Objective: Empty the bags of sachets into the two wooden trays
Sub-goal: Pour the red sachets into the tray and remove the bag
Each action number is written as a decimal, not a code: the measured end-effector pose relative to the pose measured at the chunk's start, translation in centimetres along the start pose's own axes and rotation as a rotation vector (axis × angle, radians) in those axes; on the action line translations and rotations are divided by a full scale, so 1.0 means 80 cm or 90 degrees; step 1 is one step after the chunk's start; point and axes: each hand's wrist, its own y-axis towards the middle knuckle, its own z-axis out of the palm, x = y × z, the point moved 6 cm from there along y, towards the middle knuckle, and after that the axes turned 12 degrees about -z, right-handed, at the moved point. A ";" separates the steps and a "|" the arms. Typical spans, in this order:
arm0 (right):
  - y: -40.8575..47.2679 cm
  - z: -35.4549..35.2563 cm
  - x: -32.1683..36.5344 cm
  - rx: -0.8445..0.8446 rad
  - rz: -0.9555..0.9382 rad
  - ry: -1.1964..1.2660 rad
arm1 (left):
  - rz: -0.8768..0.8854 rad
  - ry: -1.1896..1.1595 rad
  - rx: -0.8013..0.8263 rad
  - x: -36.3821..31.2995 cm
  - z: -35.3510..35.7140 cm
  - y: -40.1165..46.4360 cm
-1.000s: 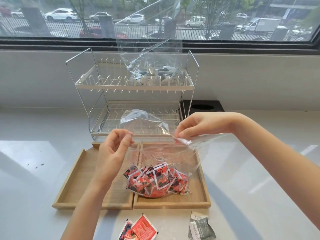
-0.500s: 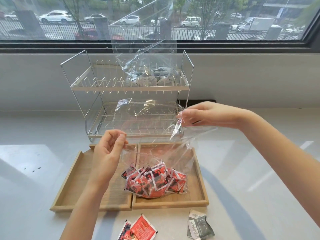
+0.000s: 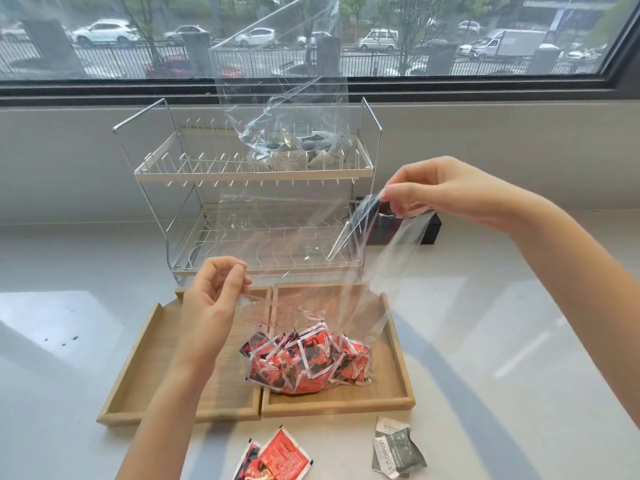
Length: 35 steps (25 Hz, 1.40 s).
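Note:
A clear plastic bag (image 3: 311, 271) holding several red sachets (image 3: 306, 363) stands in the right wooden tray (image 3: 394, 386). My left hand (image 3: 211, 299) pinches the bag's left mouth edge above the left wooden tray (image 3: 138, 382), which holds no sachets. Higher up, at the right, my right hand (image 3: 440, 192) pinches the other edge, and the mouth is stretched wide between them. A second clear bag (image 3: 277, 98) with grey and white sachets (image 3: 301, 154) stands on the upper shelf of the wire rack (image 3: 152, 171).
Two loose red sachets (image 3: 277, 459) and grey sachets (image 3: 396, 452) lie on the white counter in front of the trays. The wire rack stands right behind the trays, under the window. A black box (image 3: 431, 225) sits to the rack's right.
My right hand has lifted its edge of the bag up and to the right, pulling the mouth wider. My left hand keeps its pinch in about the same place.

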 end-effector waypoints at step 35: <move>-0.115 0.239 -0.213 -0.075 0.327 0.125 | -0.236 0.431 0.137 0.187 0.017 -0.028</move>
